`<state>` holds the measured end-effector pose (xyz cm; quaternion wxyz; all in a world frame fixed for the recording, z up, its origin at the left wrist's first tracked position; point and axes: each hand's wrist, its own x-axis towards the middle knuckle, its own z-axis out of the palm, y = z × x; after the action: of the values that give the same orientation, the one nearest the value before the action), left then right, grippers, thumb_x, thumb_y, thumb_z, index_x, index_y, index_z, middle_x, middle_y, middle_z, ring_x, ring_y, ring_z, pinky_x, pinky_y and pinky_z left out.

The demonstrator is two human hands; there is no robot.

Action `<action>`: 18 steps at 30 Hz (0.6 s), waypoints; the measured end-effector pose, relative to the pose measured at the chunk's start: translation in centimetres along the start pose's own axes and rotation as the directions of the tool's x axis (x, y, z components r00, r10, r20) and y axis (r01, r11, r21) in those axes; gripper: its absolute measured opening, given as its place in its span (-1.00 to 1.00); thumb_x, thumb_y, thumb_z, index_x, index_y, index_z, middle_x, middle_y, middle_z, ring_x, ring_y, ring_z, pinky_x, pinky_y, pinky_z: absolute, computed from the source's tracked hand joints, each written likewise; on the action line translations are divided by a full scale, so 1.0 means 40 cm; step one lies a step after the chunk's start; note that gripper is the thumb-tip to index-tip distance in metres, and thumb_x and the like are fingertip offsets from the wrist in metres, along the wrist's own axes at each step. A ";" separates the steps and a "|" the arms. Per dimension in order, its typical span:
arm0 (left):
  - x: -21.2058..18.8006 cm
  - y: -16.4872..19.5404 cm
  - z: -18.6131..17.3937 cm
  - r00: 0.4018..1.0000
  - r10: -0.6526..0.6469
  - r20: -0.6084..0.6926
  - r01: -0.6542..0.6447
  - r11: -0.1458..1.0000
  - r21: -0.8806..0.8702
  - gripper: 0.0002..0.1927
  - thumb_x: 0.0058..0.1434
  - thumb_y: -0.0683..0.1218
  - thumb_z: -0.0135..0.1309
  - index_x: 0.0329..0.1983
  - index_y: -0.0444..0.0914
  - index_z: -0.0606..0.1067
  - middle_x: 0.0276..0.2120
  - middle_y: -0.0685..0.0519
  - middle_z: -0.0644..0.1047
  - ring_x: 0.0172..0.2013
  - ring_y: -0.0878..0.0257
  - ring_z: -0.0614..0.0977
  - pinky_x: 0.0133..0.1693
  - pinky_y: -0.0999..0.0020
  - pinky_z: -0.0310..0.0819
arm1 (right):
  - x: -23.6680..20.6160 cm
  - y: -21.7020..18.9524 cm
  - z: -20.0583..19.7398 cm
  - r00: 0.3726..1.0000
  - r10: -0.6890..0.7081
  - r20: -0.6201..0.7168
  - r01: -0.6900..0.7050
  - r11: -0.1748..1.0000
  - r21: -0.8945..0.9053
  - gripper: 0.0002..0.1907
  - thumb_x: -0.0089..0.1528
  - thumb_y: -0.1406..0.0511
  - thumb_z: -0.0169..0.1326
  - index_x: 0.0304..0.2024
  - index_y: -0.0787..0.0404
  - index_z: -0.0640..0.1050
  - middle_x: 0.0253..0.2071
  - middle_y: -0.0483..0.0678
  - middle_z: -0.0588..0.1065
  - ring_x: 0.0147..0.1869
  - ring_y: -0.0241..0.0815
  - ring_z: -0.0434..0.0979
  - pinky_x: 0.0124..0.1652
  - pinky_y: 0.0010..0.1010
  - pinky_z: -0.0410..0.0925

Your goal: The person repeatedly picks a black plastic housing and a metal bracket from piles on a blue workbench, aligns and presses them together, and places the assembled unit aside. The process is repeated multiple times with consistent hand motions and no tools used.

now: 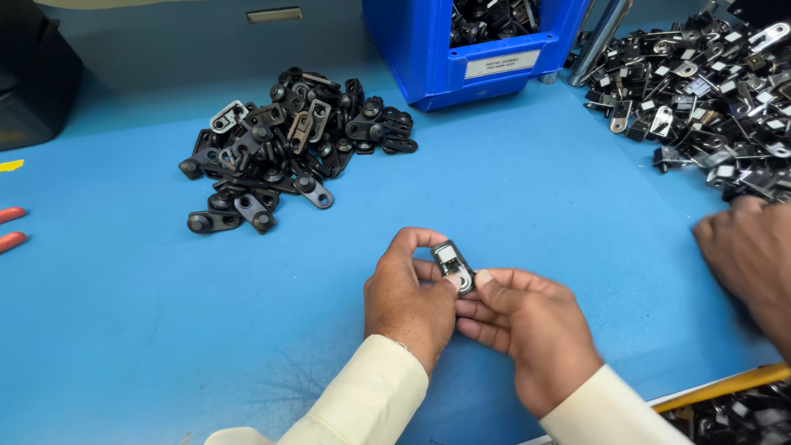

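Observation:
My left hand (409,297) and my right hand (527,325) meet over the blue table near its front edge. Together they pinch one small dark metal bracket (453,265) with a silvery end, thumbs and forefingers closed on it. Both wrists wear cream sleeves. A pile of black metal brackets (288,144) lies on the table beyond my left hand, well apart from it. Another person's hand (751,259) reaches in at the right edge, blurred, beside a second heap.
A blue plastic bin (461,49) holding dark parts stands at the back centre. A large heap of black and silvery brackets (709,91) fills the back right. Two red handles (11,228) poke in at the left edge. A yellow-rimmed tray (725,404) sits at the bottom right.

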<state>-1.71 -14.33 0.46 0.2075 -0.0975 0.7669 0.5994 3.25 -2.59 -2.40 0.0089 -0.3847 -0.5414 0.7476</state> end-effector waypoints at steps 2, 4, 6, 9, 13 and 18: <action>0.000 0.002 0.009 0.999 -0.036 -0.023 0.036 0.999 -0.023 -0.69 0.17 -0.25 0.21 -0.06 -0.08 0.53 -0.41 0.15 0.55 -0.38 0.36 0.60 -0.33 0.35 0.54 | -0.017 0.005 0.005 0.930 -0.366 -0.028 0.320 0.847 -0.424 -0.81 0.28 0.28 0.11 -0.23 0.29 0.64 -0.40 -0.02 0.66 -0.33 -0.21 0.69 -0.29 -0.40 0.54; 0.000 0.005 0.016 0.997 -0.071 -0.023 0.069 0.994 -0.084 -0.69 0.16 -0.25 0.24 -0.07 -0.09 0.53 -0.42 0.13 0.54 -0.38 0.34 0.57 -0.32 0.33 0.52 | -0.022 0.007 0.000 0.758 -0.642 0.116 0.546 0.527 -0.651 -0.82 0.26 0.26 0.14 -0.27 0.26 0.65 -0.42 -0.05 0.66 -0.39 -0.25 0.70 -0.37 -0.42 0.53; 0.002 0.003 0.011 0.999 -0.026 0.021 0.027 0.996 -0.080 -0.66 0.13 -0.29 0.18 -0.05 -0.09 0.54 -0.42 0.12 0.56 -0.38 0.35 0.58 -0.31 0.37 0.51 | -0.012 0.009 -0.012 0.519 -0.798 0.306 0.698 0.189 -0.691 -0.84 0.21 0.29 0.14 -0.30 0.29 0.63 -0.36 -0.06 0.61 -0.42 -0.28 0.65 -0.43 -0.42 0.49; 0.012 -0.007 -0.005 0.997 -0.009 0.079 0.010 1.000 -0.002 -0.66 0.16 -0.26 0.18 -0.04 -0.06 0.55 -0.41 0.15 0.55 -0.38 0.38 0.58 -0.30 0.39 0.52 | 0.029 -0.006 -0.038 0.923 -0.308 0.232 0.384 0.793 -0.473 -0.80 0.21 0.26 0.13 -0.31 0.27 0.66 -0.44 -0.04 0.65 -0.40 -0.25 0.68 -0.45 -0.40 0.53; 0.020 -0.022 -0.015 0.977 0.040 0.210 -0.050 0.998 0.044 -0.65 0.13 -0.25 0.20 -0.04 -0.05 0.55 -0.42 0.16 0.58 -0.38 0.39 0.60 -0.28 0.43 0.55 | 0.067 -0.036 -0.070 0.930 -0.105 0.354 0.237 0.905 -0.353 -0.80 0.22 0.30 0.19 -0.33 0.37 0.56 -0.42 0.00 0.59 -0.36 -0.21 0.64 -0.40 -0.38 0.51; 0.009 -0.016 -0.010 0.993 0.023 0.120 -0.037 0.993 0.116 -0.66 0.13 -0.27 0.21 -0.07 -0.07 0.52 -0.41 0.14 0.57 -0.38 0.35 0.60 -0.31 0.37 0.53 | 0.054 -0.049 -0.052 0.937 -0.075 0.342 0.189 0.930 -0.314 -0.81 0.24 0.30 0.13 -0.33 0.35 0.60 -0.41 0.05 0.62 -0.36 -0.18 0.64 -0.39 -0.41 0.51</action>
<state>-1.88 -14.86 -0.17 0.2491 -0.0379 0.7886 0.5610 2.15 0.81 -2.26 -0.0962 -0.2145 -0.6818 0.6927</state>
